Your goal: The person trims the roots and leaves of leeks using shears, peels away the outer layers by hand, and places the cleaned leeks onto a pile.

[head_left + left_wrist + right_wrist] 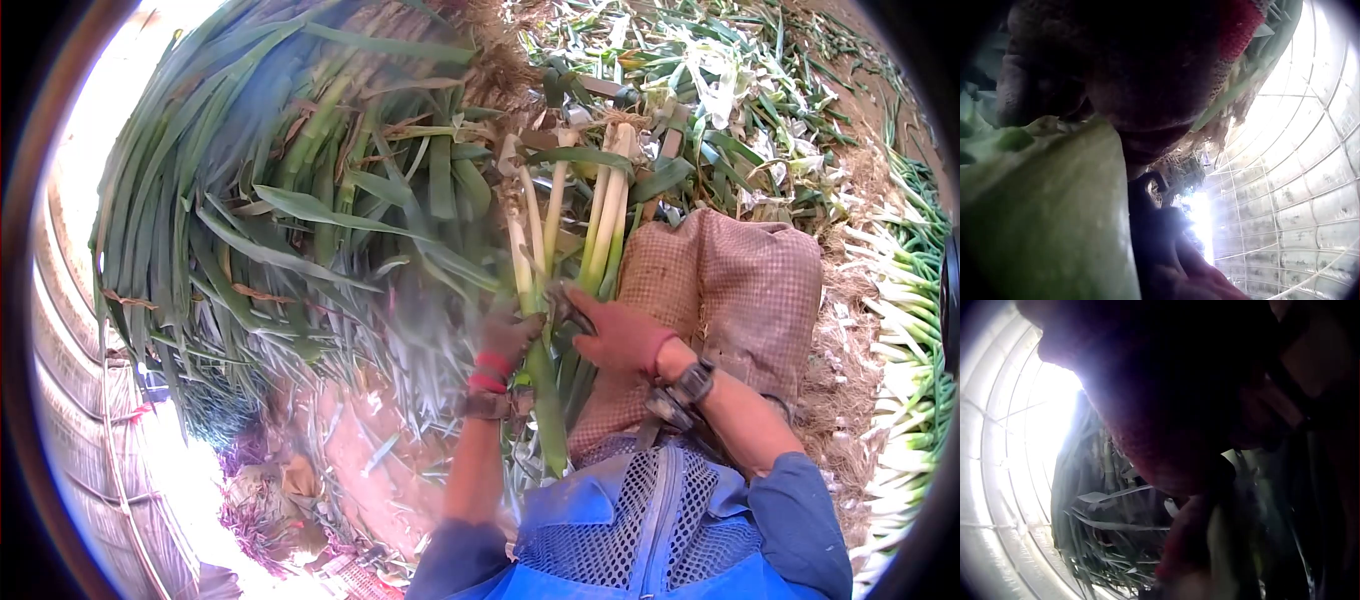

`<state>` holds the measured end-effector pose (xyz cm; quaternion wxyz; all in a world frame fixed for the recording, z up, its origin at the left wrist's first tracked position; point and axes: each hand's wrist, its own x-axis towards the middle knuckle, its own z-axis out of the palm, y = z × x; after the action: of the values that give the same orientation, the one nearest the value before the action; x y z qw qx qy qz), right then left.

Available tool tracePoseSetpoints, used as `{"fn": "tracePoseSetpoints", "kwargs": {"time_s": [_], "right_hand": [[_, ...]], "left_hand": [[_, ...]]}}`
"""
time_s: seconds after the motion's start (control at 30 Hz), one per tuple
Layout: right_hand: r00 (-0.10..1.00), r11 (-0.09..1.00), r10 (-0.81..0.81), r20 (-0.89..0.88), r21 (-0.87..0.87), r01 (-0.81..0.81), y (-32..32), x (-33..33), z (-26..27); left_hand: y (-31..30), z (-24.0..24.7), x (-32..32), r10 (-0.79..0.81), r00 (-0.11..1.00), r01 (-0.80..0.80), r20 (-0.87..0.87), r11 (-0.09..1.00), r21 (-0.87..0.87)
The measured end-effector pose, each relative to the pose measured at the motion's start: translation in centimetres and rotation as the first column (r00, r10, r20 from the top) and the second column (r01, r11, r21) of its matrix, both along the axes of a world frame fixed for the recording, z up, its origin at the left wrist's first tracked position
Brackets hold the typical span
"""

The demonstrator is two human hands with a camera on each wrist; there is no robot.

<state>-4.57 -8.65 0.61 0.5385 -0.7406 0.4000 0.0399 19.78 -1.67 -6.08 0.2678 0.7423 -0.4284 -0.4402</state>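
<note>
In the head view, my gloved left hand (508,342) grips a leek (545,395) whose green leaves hang toward my body. My gloved right hand (625,335) is close on the other side of the stalk, holding a small dark tool (570,312) whose kind I cannot tell. In the left wrist view, a broad green leaf (1054,219) fills the lower left, beside a dark hooked piece (1157,181). Beyond the hands, several trimmed leeks (605,215) lie with pale stalks and roots pointing away. The right wrist view is mostly dark, filled by the glove (1166,437).
A large heap of leeks (300,200) rises at the left. Cut leaves and peelings (710,90) cover the ground ahead. My checked-cloth knees (740,270) are at the right, with a row of white-stalked leeks (905,400) beyond. A ribbed plastic tunnel wall (1285,187) stands alongside.
</note>
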Motion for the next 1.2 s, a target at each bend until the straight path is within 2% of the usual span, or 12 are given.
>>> {"fn": "tracePoseSetpoints", "kwargs": {"time_s": [0.13,0.23,0.6,0.67,0.77,0.87,0.9,0.93,1.0,1.03,1.13,1.2], "right_hand": [[0.998,0.995,-0.036,-0.059,-0.097,0.030,-2.6,2.0,-1.0],[0.996,0.975,-0.091,-0.015,-0.206,0.086,-4.2,3.2,-3.0],[0.992,0.984,-0.085,-0.089,-0.166,0.070,-2.8,1.9,-2.6],[0.995,0.984,-0.082,-0.056,-0.163,0.072,-1.7,1.1,-1.9],[0.997,0.995,0.058,-0.053,-0.077,-0.062,-0.1,-0.3,-0.7],[0.988,0.994,0.112,-0.104,-0.004,-0.113,1.0,-1.2,0.7],[0.997,0.999,0.034,-0.073,-0.027,-0.036,1.3,-1.8,0.6],[0.998,0.998,-0.045,-0.041,-0.048,0.043,1.6,-2.5,0.5],[0.996,0.992,-0.079,0.032,-0.095,0.082,2.4,-4.0,-0.7],[0.988,0.983,-0.109,0.107,-0.137,0.124,2.7,-4.5,-1.0],[0.990,0.990,-0.126,0.063,-0.056,0.130,2.8,-5.5,1.6],[0.988,0.988,-0.151,0.044,-0.019,0.151,2.9,-5.9,1.6]], "left_hand": [[0.3,0.6,-0.4,0.004,0.998,0.000,-0.060,0.998,0.064],[0.7,0.3,-0.7,0.015,0.996,-0.009,-0.087,0.998,0.062],[1.0,1.3,-0.7,-0.042,0.998,0.044,-0.035,0.998,0.041],[0.8,3.0,-0.6,-0.101,0.992,0.100,0.072,0.995,0.012],[1.0,3.5,0.6,-0.087,0.978,0.098,0.191,0.994,-0.047],[0.7,3.7,1.5,-0.096,0.974,0.126,0.206,0.983,-0.133],[0.0,4.7,1.4,-0.110,0.959,0.120,0.262,0.992,-0.022],[-0.6,4.6,1.4,-0.110,0.959,0.120,0.261,0.993,-0.023],[-1.8,4.4,0.9,-0.167,0.938,0.157,0.303,0.986,0.059],[-2.1,2.8,1.0,-0.170,0.938,0.160,0.301,0.985,0.057],[-2.7,-3.5,2.0,-0.231,0.934,0.264,0.271,0.960,-0.089],[-2.9,-4.6,2.1,-0.146,0.956,0.134,0.255,0.989,0.063]]}}
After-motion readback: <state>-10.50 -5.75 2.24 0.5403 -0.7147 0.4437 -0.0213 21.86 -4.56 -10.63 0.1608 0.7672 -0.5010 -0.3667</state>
